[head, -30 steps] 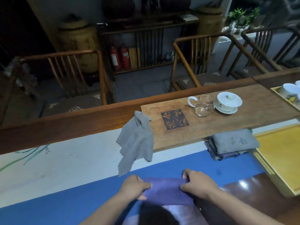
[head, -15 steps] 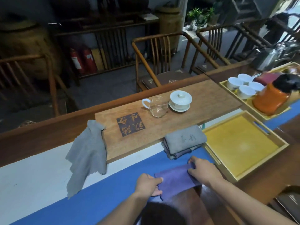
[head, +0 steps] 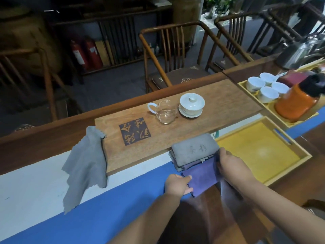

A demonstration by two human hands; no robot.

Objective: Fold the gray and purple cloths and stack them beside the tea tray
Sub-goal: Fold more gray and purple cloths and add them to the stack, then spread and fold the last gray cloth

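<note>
A folded purple cloth is held between my hands just in front of the stack. My left hand pinches its near left edge and my right hand grips its right end. The stack of folded cloths, gray on top with purple and gray layers under it, lies against the front edge of the wooden tea tray. An unfolded gray cloth hangs crumpled over the tray's left corner onto the white table runner.
A glass pitcher and a white lidded cup stand on the tea tray. An empty yellow tray sits right of the stack. Behind it, another tray holds white cups and an orange flask. Wooden chairs stand beyond the table.
My hands have carried the folded purple cloth forward and right until it touches the front of the stack. The view has shifted right and closer to the table.
</note>
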